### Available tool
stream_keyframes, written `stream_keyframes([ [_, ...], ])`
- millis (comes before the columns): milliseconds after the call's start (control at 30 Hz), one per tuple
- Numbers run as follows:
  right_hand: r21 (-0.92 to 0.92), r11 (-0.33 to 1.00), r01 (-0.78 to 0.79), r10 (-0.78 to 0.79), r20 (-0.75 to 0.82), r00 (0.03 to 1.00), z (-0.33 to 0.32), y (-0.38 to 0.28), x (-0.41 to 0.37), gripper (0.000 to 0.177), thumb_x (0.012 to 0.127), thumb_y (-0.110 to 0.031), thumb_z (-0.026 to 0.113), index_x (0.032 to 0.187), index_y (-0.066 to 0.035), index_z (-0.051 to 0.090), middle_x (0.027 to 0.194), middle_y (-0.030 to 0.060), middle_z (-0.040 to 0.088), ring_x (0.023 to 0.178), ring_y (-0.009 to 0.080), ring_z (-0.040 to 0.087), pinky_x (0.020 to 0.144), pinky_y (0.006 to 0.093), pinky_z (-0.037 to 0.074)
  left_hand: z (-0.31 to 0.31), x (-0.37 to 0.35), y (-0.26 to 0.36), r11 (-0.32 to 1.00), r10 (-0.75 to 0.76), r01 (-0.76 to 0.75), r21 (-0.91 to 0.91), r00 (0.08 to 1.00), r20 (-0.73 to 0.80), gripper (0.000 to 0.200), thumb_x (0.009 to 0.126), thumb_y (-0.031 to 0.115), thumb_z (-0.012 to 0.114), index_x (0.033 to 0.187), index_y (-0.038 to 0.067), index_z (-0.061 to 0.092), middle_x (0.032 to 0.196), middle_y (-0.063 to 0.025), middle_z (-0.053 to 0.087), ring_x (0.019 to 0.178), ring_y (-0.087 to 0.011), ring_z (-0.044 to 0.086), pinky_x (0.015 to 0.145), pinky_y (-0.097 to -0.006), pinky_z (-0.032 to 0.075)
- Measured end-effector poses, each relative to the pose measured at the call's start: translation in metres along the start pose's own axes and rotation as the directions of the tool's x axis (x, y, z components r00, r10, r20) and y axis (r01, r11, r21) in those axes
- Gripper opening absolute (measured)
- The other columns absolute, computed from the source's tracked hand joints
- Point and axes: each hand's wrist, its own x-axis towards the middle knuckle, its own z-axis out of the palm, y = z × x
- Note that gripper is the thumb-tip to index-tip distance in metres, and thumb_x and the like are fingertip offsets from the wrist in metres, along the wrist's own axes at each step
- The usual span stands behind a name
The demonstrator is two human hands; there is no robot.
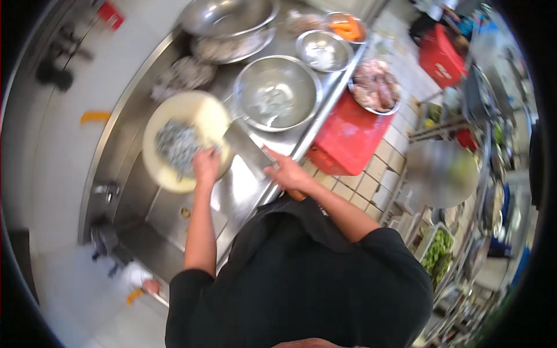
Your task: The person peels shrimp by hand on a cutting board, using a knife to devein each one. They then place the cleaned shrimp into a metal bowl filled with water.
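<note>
Clock positions taken from the round board's middle. I've got the right hand [284,172] at 3-4 o'clock, clenched round the handle of a cleaver [246,141]; broad, flat metal blade, angled toward the board. Can't tell from here if the blade touches it. Left hand [207,163] at 4-5 o'clock, over the board, fingers curled at the edge of the grey pieces [177,145]. Can't tell if it's pinching one; motion smear.

Pieces: wet-looking, grey and whitish, loose heap, left of the board's middle. Board [206,110]: round, cream, smooth-looking, on the shiny steel sink counter [243,180].

At 2 o'clock I see a round metal bowl [316,104], pale translucent bits inside. Farther that way, a small steel bowl [342,64], then orange sticks [346,28] in another. Deep steel basin [229,14] near 12-1. Red plastic crate [348,136] at 3, bearing a bowl of pink, lumpy meat [376,87].
</note>
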Motion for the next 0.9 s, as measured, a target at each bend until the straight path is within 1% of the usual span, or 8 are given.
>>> stream_keyframes([
  [67,0.055,0.998,0.002,-0.002,0.006,1.0,0.001,0.0,0.007,0.074,0.097,-0.016,0.061,0.163,-0.025,0.028,0.073,0.007,0.06,0.053,0.0129,0.057,0.052,0.031,0.053,-0.019,0.002,0.018,0.998,-0.058,0.06,-0.034,0.997,0.048,0.023,0.086,0.019,0.071,0.103,0.005,0.078,0.1,-0.0217,0.072,0.095,-0.0393,0.068,0.089,-0.045,0.053],
  [167,0.109,0.993,0.042,-0.045,0.023,0.999,0.002,0.005,0.02,0.074,0.097,-0.012,0.061,0.163,-0.021,0.028,0.069,0.0054,0.059,0.05,0.0116,0.055,0.048,0.0299,0.05,-0.015,0.003,0.008,0.975,-0.136,0.144,-0.169,0.989,0.056,0.022,0.087,0.019,0.069,0.102,0.007,0.079,0.099,-0.0207,0.073,0.094,-0.0379,0.069,0.088,-0.0438,0.053],
  [233,0.141,0.988,0.062,-0.066,0.025,0.997,0.002,0.006,0.029,0.075,0.097,-0.008,0.062,0.163,-0.021,0.027,0.067,0.0041,0.058,0.048,0.0111,0.055,0.046,0.0301,0.048,-0.016,0.004,0.011,0.973,-0.154,0.162,-0.161,0.986,0.064,0.022,0.086,0.02,0.068,0.101,0.006,0.079,0.098,-0.02,0.074,0.094,-0.0377,0.069,0.088,-0.0434,0.054],
  [367,0.113,0.993,0.041,-0.046,0.037,0.998,0.004,0.002,0.043,0.075,0.097,-0.009,0.062,0.163,-0.021,0.028,0.068,0.004,0.059,0.048,0.0116,0.056,0.047,0.03,0.048,-0.017,0.007,0.013,0.98,-0.156,0.161,-0.119,0.986,0.052,0.023,0.086,0.02,0.067,0.101,0.009,0.08,0.099,-0.0184,0.074,0.094,-0.0371,0.07,0.087,-0.0437,0.054],
  [467,0.113,0.993,0.046,-0.05,0.038,0.998,0.005,0.0,0.051,0.074,0.097,-0.009,0.062,0.162,-0.021,0.029,0.067,0.004,0.059,0.048,0.0117,0.056,0.047,0.0297,0.048,-0.019,0.01,0.016,0.982,-0.176,0.181,-0.056,0.981,0.085,0.025,0.085,0.022,0.067,0.102,0.012,0.081,0.099,-0.0175,0.075,0.094,-0.0375,0.069,0.088,-0.0443,0.054],
  [567,0.12,0.992,0.051,-0.057,0.052,0.997,0.006,0.002,0.058,0.075,0.096,-0.009,0.062,0.162,-0.02,0.03,0.067,0.0039,0.06,0.049,0.0117,0.056,0.047,0.0295,0.049,-0.017,0.01,0.015,0.982,-0.184,0.187,-0.04,0.98,0.077,0.026,0.084,0.024,0.066,0.103,0.014,0.081,0.099,-0.0172,0.074,0.094,-0.0378,0.069,0.089,-0.0446,0.054],
  [767,0.123,0.991,0.047,-0.058,0.084,0.995,0.007,0.004,0.059,0.075,0.096,-0.009,0.062,0.162,-0.02,0.029,0.066,0.0036,0.06,0.049,0.0115,0.057,0.048,0.0295,0.049,-0.017,0.01,0.017,0.974,-0.223,0.226,-0.032,0.971,0.092,0.026,0.084,0.024,0.066,0.104,0.015,0.081,0.101,-0.0162,0.075,0.099,-0.0377,0.068,0.092,-0.0444,0.054],
  [900,0.116,0.993,0.032,-0.042,0.089,0.995,0.008,0.003,0.051,0.075,0.096,-0.009,0.062,0.162,-0.019,0.029,0.066,0.0037,0.06,0.049,0.0113,0.056,0.048,0.0295,0.049,-0.016,0.01,0.017,0.973,-0.225,0.227,-0.026,0.971,0.076,0.026,0.084,0.024,0.066,0.104,0.014,0.081,0.102,-0.0158,0.075,0.098,-0.0376,0.069,0.093,-0.0438,0.054],
])
